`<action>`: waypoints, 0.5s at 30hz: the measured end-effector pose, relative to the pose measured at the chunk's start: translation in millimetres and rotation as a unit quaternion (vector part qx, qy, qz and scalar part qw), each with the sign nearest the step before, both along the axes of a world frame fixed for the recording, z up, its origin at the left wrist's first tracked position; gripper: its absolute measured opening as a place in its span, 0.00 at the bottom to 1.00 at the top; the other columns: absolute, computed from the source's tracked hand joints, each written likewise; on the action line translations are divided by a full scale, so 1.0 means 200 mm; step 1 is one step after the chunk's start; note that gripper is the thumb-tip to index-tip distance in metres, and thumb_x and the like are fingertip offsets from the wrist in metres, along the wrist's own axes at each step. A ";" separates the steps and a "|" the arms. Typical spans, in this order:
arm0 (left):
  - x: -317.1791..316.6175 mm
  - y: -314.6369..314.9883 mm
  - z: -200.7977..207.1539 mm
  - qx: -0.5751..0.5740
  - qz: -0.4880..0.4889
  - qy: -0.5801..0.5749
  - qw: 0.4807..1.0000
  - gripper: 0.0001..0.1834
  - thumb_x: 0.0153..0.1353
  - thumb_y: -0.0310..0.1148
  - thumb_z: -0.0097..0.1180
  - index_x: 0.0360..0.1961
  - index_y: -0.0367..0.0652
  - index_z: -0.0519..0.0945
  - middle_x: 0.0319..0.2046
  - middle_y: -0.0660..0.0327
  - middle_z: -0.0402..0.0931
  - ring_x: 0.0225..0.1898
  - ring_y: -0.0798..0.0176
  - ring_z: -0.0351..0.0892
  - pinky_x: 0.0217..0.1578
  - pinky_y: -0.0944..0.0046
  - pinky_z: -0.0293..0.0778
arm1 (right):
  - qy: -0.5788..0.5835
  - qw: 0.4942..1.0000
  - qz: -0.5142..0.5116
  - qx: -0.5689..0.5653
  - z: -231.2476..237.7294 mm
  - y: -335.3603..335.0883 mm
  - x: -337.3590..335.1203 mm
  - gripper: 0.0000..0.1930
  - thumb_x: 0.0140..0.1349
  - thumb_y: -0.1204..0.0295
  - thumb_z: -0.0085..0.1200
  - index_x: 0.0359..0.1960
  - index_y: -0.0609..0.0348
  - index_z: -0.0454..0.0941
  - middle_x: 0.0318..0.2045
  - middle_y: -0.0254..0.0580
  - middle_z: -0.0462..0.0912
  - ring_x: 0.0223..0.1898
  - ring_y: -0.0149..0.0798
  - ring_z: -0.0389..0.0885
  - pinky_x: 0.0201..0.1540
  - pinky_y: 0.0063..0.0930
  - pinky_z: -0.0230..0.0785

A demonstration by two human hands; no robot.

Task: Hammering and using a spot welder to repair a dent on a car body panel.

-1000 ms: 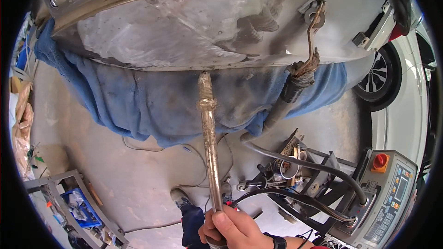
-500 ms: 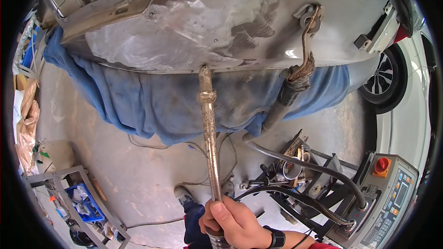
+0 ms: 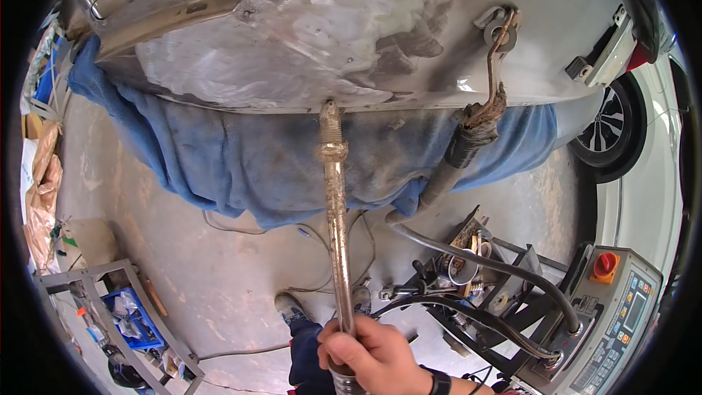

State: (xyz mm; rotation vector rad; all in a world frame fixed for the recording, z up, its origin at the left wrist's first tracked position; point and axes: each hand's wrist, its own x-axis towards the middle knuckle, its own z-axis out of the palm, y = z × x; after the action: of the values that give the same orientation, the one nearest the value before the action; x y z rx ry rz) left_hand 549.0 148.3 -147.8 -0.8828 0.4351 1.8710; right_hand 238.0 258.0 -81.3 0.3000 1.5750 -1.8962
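Note:
My right hand [image 3: 376,358] is closed round the lower part of a slide hammer [image 3: 337,227], a long worn metal rod with a threaded collar near its far end. The tip of the slide hammer meets the lower part of a car body panel [image 3: 292,51], which is sanded to bare metal in a large patch. A ribbed metal part of the tool shows below my fingers. To the right, a copper ground strap [image 3: 491,73] with a washer hangs against the panel, joined to a thick taped cable [image 3: 450,164]. My left hand is out of sight.
A blue cloth [image 3: 292,168] drapes below the panel. At lower right stands a spot-welder unit [image 3: 614,322] with a red knob, beside a tool cart [image 3: 526,263]. A grey shelf cart [image 3: 131,278] with a blue tray is at lower left. Cables [image 3: 248,352] lie on the floor.
My right hand has slid slightly down and its thumb has shifted round the slide hammer. The panel and the tool's tip appear a little further right in view.

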 end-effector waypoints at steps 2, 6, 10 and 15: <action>-0.01 -0.01 0.02 0.001 -0.009 0.016 1.000 0.23 0.63 0.37 0.54 0.57 0.43 0.65 0.39 0.61 0.74 0.38 0.63 0.75 0.41 0.63 0.73 | 0.004 1.000 0.001 0.021 0.01 -0.01 0.00 0.18 0.70 0.57 0.50 0.35 0.63 0.73 0.19 0.30 0.73 0.21 0.24 0.71 0.24 0.20 0.64; -0.13 -0.01 0.04 -0.010 0.063 0.082 0.995 0.19 0.64 0.37 0.53 0.53 0.42 0.67 0.36 0.61 0.74 0.38 0.63 0.75 0.40 0.63 0.72 | -0.043 0.998 -0.049 -0.017 -0.02 0.00 -0.02 0.19 0.74 0.59 0.39 0.33 0.66 0.68 0.23 0.37 0.68 0.30 0.40 0.76 0.37 0.31 0.69; 0.01 -0.03 -0.02 0.057 0.077 -0.066 0.993 0.16 0.66 0.38 0.50 0.51 0.43 0.69 0.35 0.62 0.73 0.37 0.64 0.75 0.39 0.63 0.72 | -0.076 0.981 -0.063 -0.167 -0.05 -0.04 0.06 0.19 0.73 0.60 0.42 0.31 0.65 0.68 0.20 0.33 0.67 0.28 0.38 0.75 0.33 0.26 0.67; -0.11 -0.05 0.06 0.003 0.043 0.025 0.999 0.14 0.67 0.38 0.47 0.49 0.43 0.70 0.35 0.62 0.73 0.35 0.65 0.74 0.38 0.64 0.72 | -0.170 0.686 -0.047 -0.706 -0.34 -0.09 0.09 0.25 0.71 0.49 0.41 0.23 0.55 0.63 0.14 0.28 0.61 0.17 0.35 0.70 0.23 0.25 0.62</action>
State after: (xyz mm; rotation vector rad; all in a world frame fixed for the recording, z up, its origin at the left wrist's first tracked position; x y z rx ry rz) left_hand 526.6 138.2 -135.6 -0.8653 0.4282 1.9755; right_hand 255.7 239.1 -149.7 0.0028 -0.4062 -2.3465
